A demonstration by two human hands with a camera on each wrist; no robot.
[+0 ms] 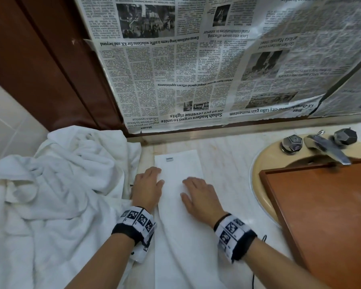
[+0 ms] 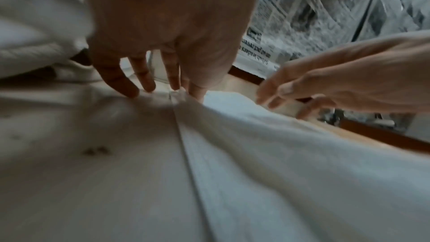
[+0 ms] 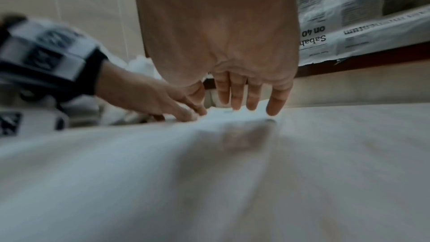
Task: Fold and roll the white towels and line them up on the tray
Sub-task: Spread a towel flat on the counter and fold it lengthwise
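White folded towel (image 1: 178,174) under both flat, spread hands; towel heap (image 1: 56,174) left, wooden tray (image 1: 321,215) over the basin (image 1: 265,161) right.

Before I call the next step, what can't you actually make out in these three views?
- Folded towel: near end runs off the head view's bottom edge.
- Tray: right part cut off, so any finished rolls are unseen.
- Left hand grip: fingertips hidden in the head view, blurred in the wrist view.
- Towel tag: too small to read.
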